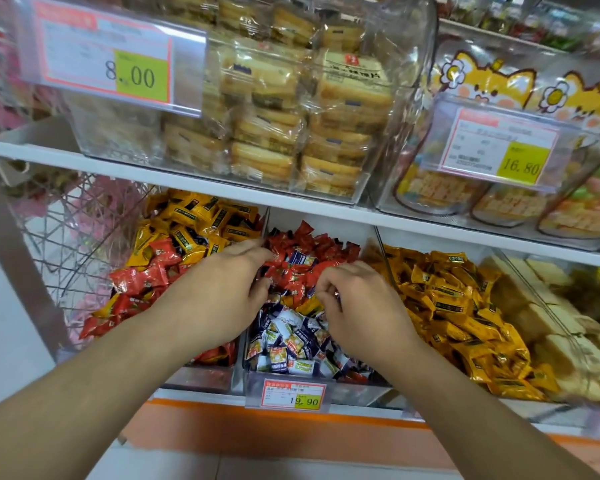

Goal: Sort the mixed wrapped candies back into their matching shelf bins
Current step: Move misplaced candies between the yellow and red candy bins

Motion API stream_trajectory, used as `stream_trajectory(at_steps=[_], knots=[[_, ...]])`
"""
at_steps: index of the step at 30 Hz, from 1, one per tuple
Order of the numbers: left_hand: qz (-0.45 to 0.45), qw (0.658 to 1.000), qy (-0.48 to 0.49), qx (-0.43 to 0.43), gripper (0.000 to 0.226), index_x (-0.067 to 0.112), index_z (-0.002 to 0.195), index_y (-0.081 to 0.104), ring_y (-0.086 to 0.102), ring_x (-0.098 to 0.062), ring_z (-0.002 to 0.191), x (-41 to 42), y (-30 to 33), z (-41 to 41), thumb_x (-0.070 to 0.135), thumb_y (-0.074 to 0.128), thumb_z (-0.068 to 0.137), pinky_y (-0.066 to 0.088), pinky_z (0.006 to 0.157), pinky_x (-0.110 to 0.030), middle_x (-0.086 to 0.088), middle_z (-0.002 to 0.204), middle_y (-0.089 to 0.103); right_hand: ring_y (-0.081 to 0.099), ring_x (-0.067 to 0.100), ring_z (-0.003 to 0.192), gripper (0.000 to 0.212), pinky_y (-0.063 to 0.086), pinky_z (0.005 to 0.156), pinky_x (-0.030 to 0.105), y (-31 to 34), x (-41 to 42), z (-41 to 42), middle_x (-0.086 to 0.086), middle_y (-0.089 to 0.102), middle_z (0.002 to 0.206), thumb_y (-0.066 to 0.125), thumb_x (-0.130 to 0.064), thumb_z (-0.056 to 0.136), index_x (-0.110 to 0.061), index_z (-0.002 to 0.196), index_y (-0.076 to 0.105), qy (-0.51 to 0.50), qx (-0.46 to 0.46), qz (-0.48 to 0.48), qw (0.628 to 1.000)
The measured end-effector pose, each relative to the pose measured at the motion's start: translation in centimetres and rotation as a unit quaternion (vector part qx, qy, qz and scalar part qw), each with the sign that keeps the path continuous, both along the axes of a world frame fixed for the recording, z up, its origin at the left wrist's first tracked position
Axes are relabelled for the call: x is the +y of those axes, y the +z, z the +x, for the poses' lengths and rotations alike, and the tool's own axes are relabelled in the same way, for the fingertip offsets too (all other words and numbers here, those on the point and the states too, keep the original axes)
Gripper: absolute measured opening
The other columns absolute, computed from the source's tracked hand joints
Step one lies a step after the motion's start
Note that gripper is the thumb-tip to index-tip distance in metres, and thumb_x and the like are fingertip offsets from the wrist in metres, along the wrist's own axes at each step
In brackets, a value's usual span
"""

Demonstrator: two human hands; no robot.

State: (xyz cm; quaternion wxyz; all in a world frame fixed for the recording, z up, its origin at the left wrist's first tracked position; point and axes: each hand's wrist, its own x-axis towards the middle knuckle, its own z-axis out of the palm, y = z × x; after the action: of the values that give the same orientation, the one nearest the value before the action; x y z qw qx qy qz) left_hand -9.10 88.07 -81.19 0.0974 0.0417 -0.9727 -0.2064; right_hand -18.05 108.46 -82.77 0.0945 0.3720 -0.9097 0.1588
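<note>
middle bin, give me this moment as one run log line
left hand: in red candies | right hand: pinching a candy | middle bin: red, blue, yellow mixed

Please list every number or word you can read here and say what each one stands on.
"8.00": price tag on the clear bin of wrapped biscuits.
"16.80": price tag on the clear bin with cartoon-fox packs.
"19.90": price tag on the middle candy bin.
Smaller tag print and candy wrapper text: too blurred to read.

Red candies [302,251] and navy-and-white candies [291,344] share the middle bin; golden-yellow candies [451,306] fill the right one.
</note>
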Motion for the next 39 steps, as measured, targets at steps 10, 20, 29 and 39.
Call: stream_trajectory(at_steps=[10, 20, 29, 39], knots=[[0.245, 0.968, -0.046, 0.026, 0.015, 0.041, 0.107, 0.069, 0.065, 0.002, 0.093, 5.9, 1.5, -0.1, 0.043, 0.072, 0.092, 0.057, 0.087, -0.032, 0.024, 0.097, 0.068, 0.063, 0.007, 0.082, 0.011, 0.05, 0.065, 0.025, 4.2, 4.4, 1.7, -0.011, 0.067, 0.089, 0.066, -0.023, 0.099, -0.031, 0.091, 0.066, -0.083, -0.18, -0.252, 0.947], [0.345, 0.936, -0.061, -0.028, 0.014, 0.032, 0.1, 0.069, 0.071, -0.006, 0.086, 9.5, 1.8, -0.7, 0.041, 0.074, 0.091, 0.055, 0.087, -0.033, 0.007, 0.086, 0.074, 0.056, 0.007, 0.114, 0.03, 0.051, 0.097, 0.032, 4.4, 11.0, 2.3, -0.017, 0.066, 0.117, 0.075, -0.031, 0.093, -0.031, 0.122, 0.068, -0.051, -0.016, -0.073, 0.996], [-0.034, 0.999, -0.038, 0.007, 0.034, 0.033, 0.129, 0.063, 0.058, -0.005, 0.118, 4.6, 0.8, 0.0, 0.029, 0.07, 0.095, 0.046, 0.101, -0.022, 0.017, 0.13, 0.061, 0.055, 0.028, 0.126, 0.045, 0.049, 0.101, 0.038, 4.7, 12.0, -1.2, 0.006, 0.062, 0.132, 0.068, -0.023, 0.095, -0.017, 0.139, 0.06, -0.172, -0.003, -0.048, 0.984], [-0.041, 0.999, 0.005, 0.018, 0.047, 0.02, 0.15, 0.047, 0.046, -0.017, 0.142, 0.5, -0.6, -0.6, 0.026, 0.052, 0.103, 0.036, 0.118, -0.032, 0.007, 0.156, 0.043, 0.055, 0.01, 0.123, 0.028, 0.048, 0.106, 0.032, 1.7, 3.0, 0.0, -0.013, 0.062, 0.13, 0.062, -0.024, 0.102, -0.032, 0.129, 0.065, 0.038, -0.103, -0.042, 0.993]])
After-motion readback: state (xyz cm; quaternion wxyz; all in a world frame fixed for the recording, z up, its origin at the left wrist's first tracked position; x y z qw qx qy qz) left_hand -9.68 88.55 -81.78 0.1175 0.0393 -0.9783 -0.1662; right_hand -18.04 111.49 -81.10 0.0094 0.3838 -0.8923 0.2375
